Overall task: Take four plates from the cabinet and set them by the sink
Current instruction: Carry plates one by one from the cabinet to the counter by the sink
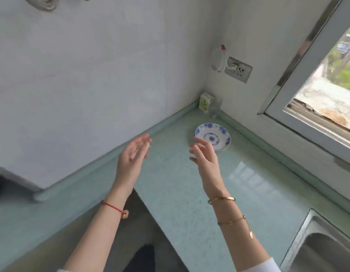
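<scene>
In the head view, one plate (217, 134) is seen right of centre, lying flat on the pale green counter (180, 193) near its far corner. It is white, round and shallow, with a band of blue flowers round the rim and a blue motif in the middle. Its lower left edge is covered by the fingers of the right hand (205, 156); whether they touch it cannot be told. Both hands are held out with fingers spread and nothing in them, the left hand (134, 154) left of centre near the counter's raised back edge. Bare counter is left between the plate and the sink (325, 250), which is cut off at the lower right. A carton (205, 102) and a glass (215, 107) are set in the corner behind the plate. The left fingers are blurred.
</scene>
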`<state>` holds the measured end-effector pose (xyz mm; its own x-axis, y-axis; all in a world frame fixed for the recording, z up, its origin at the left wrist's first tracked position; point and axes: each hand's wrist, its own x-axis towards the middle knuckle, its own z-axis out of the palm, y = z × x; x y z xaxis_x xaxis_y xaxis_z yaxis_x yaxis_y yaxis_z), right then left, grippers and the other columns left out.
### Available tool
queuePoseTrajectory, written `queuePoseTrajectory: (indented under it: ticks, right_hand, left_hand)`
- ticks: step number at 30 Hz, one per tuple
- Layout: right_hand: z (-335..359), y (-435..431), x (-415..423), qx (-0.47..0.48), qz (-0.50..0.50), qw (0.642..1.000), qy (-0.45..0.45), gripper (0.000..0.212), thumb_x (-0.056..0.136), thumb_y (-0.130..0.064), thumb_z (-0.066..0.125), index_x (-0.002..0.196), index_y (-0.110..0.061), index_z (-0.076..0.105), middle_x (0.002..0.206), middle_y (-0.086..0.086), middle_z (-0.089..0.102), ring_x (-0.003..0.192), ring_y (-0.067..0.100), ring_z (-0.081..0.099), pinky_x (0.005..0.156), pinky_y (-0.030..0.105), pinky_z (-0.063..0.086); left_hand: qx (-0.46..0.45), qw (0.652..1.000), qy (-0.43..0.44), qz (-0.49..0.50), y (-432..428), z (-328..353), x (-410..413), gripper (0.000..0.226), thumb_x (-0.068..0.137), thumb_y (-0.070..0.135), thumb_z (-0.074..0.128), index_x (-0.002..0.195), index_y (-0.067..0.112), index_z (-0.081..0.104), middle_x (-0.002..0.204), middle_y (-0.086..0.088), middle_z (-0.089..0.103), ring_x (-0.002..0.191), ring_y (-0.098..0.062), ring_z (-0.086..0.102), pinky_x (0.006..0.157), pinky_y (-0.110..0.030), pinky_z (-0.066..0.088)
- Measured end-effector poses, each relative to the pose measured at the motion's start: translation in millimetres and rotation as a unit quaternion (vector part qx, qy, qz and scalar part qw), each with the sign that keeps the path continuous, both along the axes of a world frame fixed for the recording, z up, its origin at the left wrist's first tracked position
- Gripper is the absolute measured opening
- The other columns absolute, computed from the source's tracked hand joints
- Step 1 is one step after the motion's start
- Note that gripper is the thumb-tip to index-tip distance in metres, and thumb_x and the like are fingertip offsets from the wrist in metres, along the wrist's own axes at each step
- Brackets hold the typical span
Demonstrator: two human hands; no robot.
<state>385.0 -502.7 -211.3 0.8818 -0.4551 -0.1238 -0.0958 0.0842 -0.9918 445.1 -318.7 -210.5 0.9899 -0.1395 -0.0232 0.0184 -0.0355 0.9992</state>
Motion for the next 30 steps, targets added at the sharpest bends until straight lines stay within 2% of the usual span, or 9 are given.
queuePoseTrajectory:
  ticks: [6,13,17,22,27,30]
  right_hand:
    - [14,87,-54,-0.006,0.151,0.988,-0.02,0.029,0.1,-0.022,0.049,0.128,-0.019,0.054,0.123,0.003,0.062,0.113,0.016,0.06,0.097,0.031,0.051]
    - [13,192,-110,-0.003,0.323,0.946,-0.007,0.027,0.098,-0.023,0.052,0.124,-0.019,0.057,0.121,0.005,0.064,0.11,0.018,0.062,0.096,0.031,0.051]
    - [13,261,-150,-0.012,0.433,0.901,0.007,0.027,0.097,-0.026,0.054,0.123,-0.021,0.058,0.123,0.008,0.063,0.114,0.018,0.061,0.098,0.031,0.051]
    - [16,358,-208,-0.017,0.538,0.843,0.008,0.026,0.098,-0.024,0.053,0.122,-0.017,0.058,0.124,0.014,0.061,0.114,0.025,0.06,0.099,0.036,0.052]
    - [16,466,-284,-0.005,0.614,0.789,-0.003,0.025,0.097,-0.02,0.052,0.121,-0.015,0.058,0.115,0.008,0.062,0.107,0.021,0.059,0.096,0.037,0.05]
    - [14,528,-336,0.006,0.646,0.763,0.0,0.023,0.097,-0.02,0.053,0.119,-0.016,0.059,0.122,0.011,0.063,0.111,0.025,0.06,0.098,0.038,0.05]
  left_hand:
    - [-0.01,0.988,-0.007,0.154,105,12,-116,0.024,0.1,0.015,0.055,0.122,0.014,0.066,0.124,-0.003,0.07,0.122,-0.021,0.063,0.104,-0.038,0.052]
    - [-0.003,0.945,-0.011,0.327,204,14,-249,0.029,0.101,0.017,0.054,0.128,0.014,0.063,0.124,-0.002,0.069,0.121,-0.02,0.063,0.102,-0.034,0.052]
    - [-0.01,0.902,-0.017,0.43,252,16,-326,0.028,0.101,0.019,0.055,0.128,0.018,0.064,0.122,0.003,0.071,0.118,-0.017,0.065,0.097,-0.028,0.054]
    - [-0.025,0.836,-0.026,0.548,312,17,-424,0.027,0.1,0.019,0.056,0.126,0.022,0.064,0.123,0.002,0.07,0.116,-0.015,0.065,0.098,-0.029,0.053]
    - [-0.027,0.77,-0.029,0.636,384,19,-532,0.025,0.1,0.016,0.056,0.123,0.02,0.065,0.119,0.001,0.071,0.115,-0.016,0.066,0.092,-0.026,0.053]
    - [-0.009,0.739,-0.031,0.673,427,23,-594,0.022,0.099,0.016,0.058,0.119,0.022,0.066,0.117,0.002,0.072,0.119,-0.02,0.065,0.093,-0.025,0.054]
